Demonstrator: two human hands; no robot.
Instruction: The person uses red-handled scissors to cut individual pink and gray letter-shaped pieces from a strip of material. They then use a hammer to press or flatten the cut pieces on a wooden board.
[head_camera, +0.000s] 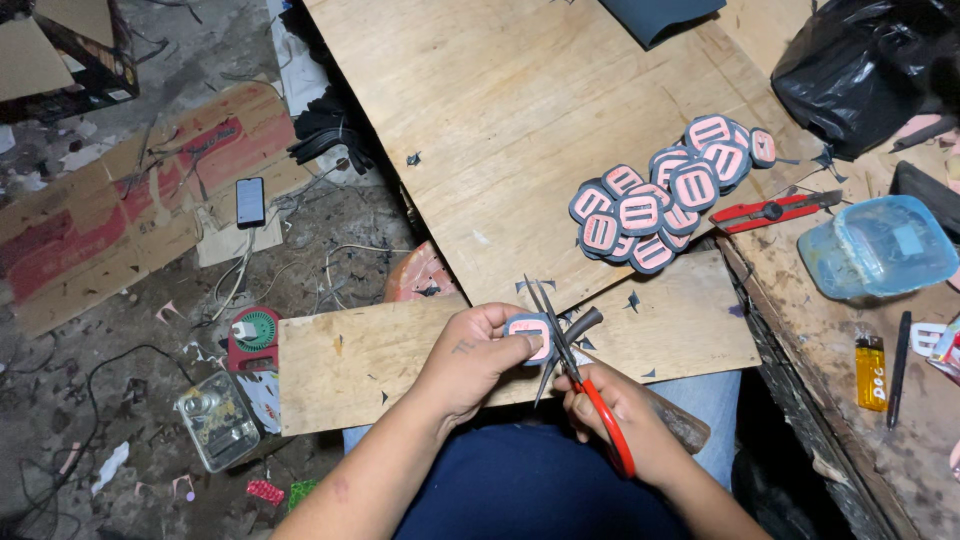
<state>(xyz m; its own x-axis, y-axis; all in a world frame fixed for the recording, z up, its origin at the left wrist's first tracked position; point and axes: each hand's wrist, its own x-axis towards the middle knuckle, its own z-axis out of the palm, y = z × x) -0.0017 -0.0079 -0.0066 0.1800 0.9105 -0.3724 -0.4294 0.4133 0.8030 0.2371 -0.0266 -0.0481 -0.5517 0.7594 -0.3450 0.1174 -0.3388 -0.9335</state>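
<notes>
You've got a small grey patch with a pink middle (530, 337) pinched in the fingers (505, 345) of your left hand (470, 360), just over the near edge of the light plywood counter (480, 120) & above your lap. The red-handled scissors (575, 365) are in your right hand (625, 420); its fingers are curled tight round the handles, w/ the dark blades open & crossing right at the patch.

Up & to the right on the counter sits a pile of the same grey-and-pink patches (665, 195), stacked on each other. Just beside the pile, on its right, lies a red box-cutter knife (775, 210). Further right there's a clear blue plastic tub (880, 245), then a yellow lighter (870, 372) & a black pen (897, 368) near it. A black plastic bag (860, 65) is in the far right corner.

On the messy floor to your left lies a black phone (250, 201) on brown cardboard (130, 200), well apart from your hands.
</notes>
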